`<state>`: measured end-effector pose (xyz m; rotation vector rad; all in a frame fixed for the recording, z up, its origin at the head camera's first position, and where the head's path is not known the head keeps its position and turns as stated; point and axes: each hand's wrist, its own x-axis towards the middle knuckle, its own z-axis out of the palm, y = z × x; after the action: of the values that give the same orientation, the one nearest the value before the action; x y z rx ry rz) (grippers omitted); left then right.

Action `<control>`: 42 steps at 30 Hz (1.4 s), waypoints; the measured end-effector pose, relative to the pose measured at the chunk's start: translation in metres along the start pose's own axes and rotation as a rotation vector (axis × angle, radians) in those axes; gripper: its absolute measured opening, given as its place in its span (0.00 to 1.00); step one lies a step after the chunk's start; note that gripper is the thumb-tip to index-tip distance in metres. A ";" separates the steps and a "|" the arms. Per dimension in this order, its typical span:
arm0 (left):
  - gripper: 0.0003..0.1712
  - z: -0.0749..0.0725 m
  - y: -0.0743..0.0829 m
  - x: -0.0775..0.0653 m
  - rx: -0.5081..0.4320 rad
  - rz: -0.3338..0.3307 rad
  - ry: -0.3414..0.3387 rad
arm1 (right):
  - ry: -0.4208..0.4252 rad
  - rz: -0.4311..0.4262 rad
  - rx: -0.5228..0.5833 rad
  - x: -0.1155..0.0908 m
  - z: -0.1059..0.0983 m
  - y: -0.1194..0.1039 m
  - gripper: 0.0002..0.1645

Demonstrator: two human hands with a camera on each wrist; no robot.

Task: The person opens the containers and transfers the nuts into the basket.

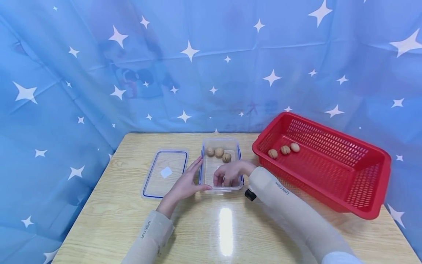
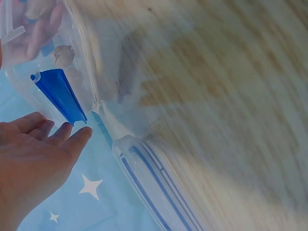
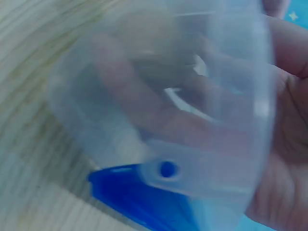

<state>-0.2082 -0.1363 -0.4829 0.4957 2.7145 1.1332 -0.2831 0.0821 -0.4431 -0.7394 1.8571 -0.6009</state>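
Observation:
A clear plastic food box (image 1: pixel 208 176) with blue side clips stands on the table, several walnuts (image 1: pixel 219 152) at its far end. My right hand (image 1: pixel 229 173) reaches down inside the near end, its fingers curled about a walnut (image 3: pixel 147 36), which shows blurred through the box wall. Fingers spread and fairly straight, my left hand (image 1: pixel 188 183) rests against the box's left side, thumb at the near corner. In the left wrist view, its fingertips lie by a blue clip (image 2: pixel 60 95) that hangs unfastened.
Left of the box lies its clear lid (image 1: pixel 165 173) with a blue seal and a white label. At the right a red perforated basket (image 1: pixel 316 190) holds three walnuts (image 1: pixel 285 149). A blue curtain (image 1: pixel 211 73) with white stars hangs behind the wooden table (image 1: pixel 112 220).

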 end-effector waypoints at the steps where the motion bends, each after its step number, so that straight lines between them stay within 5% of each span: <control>1: 0.62 0.000 0.000 0.000 -0.002 -0.001 0.002 | 0.013 -0.018 0.003 0.002 0.001 0.001 0.21; 8: 0.63 0.000 0.000 0.000 -0.001 -0.009 0.012 | 0.193 -0.250 0.107 0.013 0.008 0.015 0.21; 13: 0.62 0.000 0.002 0.001 -0.001 -0.009 -0.005 | 0.260 -0.331 0.214 0.018 0.013 0.020 0.24; 21: 0.63 0.000 0.001 0.000 0.004 -0.008 0.000 | 0.399 -0.330 0.310 0.020 0.019 0.019 0.21; 28: 0.63 0.000 0.000 0.000 -0.009 -0.019 -0.009 | 0.574 -0.406 0.191 0.019 0.022 0.017 0.22; 42: 0.62 0.002 0.001 0.000 -0.014 -0.019 -0.008 | 0.726 -0.433 0.332 0.002 0.011 0.008 0.24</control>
<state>-0.2077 -0.1348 -0.4835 0.4706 2.6964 1.1418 -0.2748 0.0856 -0.4542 -0.7574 2.1579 -1.5823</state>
